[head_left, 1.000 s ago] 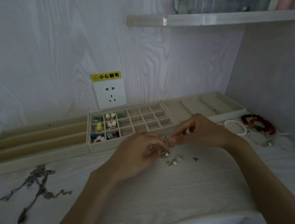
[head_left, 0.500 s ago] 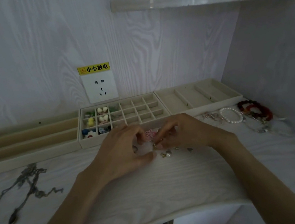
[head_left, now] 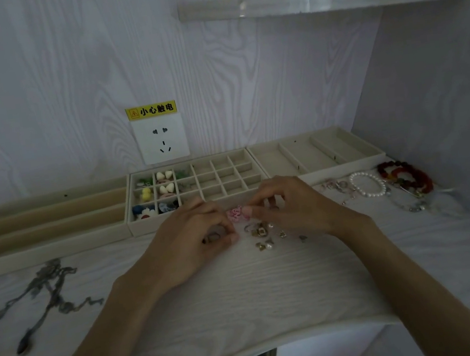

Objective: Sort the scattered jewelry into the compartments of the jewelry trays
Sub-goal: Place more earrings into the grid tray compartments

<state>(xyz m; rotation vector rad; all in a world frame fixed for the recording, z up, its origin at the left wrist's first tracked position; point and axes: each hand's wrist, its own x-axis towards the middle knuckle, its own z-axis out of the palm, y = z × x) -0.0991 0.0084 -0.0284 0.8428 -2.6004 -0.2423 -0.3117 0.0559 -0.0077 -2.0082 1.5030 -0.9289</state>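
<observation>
drawn closer together since a second ago, with a pink charm (head_left: 235, 214) now showing between both sets of fingertips where only metal bits were being picked at before. left hand (head_left: 194, 238) curled, thumb and fingers closed at the pink charm's left edge, possibly also cupping something small in the palm, too dim to tell. right hand (head_left: 292, 209) pinching the pink charm from its right side, remaining fingers bent above. pink charm held just in front of the grid tray (head_left: 199, 213), close to its front wall, not yet in any compartment.

loose earrings (head_left: 266, 235) and studs lying on the counter (head_left: 244, 297) just below the pink charm; pearl bracelet (head_left: 368, 184) and red bead bracelet (head_left: 405, 176) well to its right; tangled necklaces (head_left: 50, 291) far to its left. grid tray's left-hand cells already filled with coloured pieces, right-hand cells bare, long-slot trays either side bare too. judged early in the sort, with one more piece singled out and probably bound for a grid cell.

yellow warning label (head_left: 151, 110) above the wall socket (head_left: 162, 139), behind the grid tray, reading "小心触电".
</observation>
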